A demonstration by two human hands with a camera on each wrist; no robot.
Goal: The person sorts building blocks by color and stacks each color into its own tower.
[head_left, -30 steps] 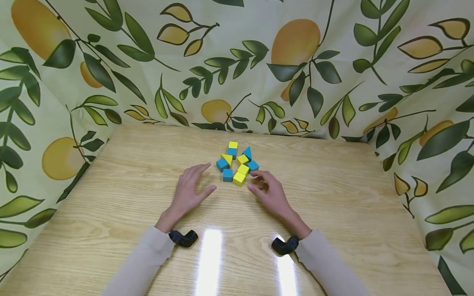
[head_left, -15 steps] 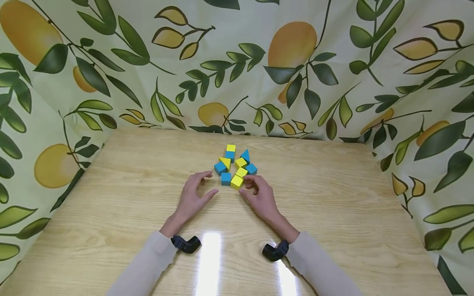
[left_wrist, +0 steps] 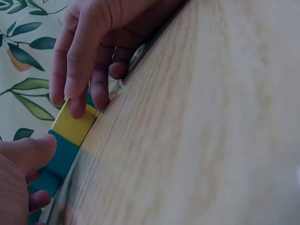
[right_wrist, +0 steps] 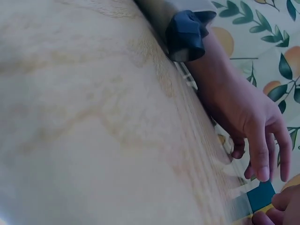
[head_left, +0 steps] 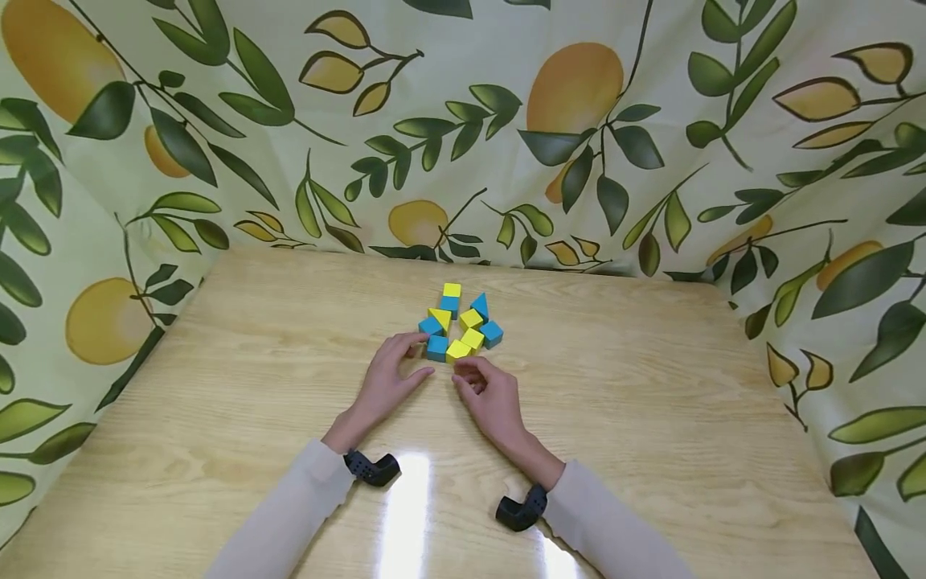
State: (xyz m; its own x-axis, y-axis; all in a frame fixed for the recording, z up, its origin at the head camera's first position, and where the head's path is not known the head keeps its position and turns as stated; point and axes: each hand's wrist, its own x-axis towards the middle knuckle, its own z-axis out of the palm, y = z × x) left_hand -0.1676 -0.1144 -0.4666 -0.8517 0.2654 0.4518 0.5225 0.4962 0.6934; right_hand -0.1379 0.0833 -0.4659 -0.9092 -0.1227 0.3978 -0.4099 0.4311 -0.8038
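Observation:
In the head view, yellow and blue blocks form a loose ring. My left hand [head_left: 385,382] is at the ring's left front, thumb and fingers apart, fingertips beside a blue cube [head_left: 437,349] and another blue cube [head_left: 430,326]. My right hand [head_left: 493,402] has loosely bent fingers at the near side of a yellow cube [head_left: 458,351], which sits against the front blue cube. From the left wrist view, right fingertips touch the yellow cube [left_wrist: 75,123], and the left thumb lies by the blue cube [left_wrist: 63,152]. The left hand's fingers are partly hidden.
Behind are a yellow triangle block [head_left: 440,318], more yellow cubes [head_left: 473,338], a blue cube [head_left: 491,334], a blue triangle block [head_left: 481,306], and a yellow cube [head_left: 452,289] by a blue one. The wooden table [head_left: 637,386] ends at a patterned cloth [head_left: 463,161].
Both hands have come closer together at the ring's front. The front yellow cube has shifted left, against the blue cube. Head view has tilted slightly.

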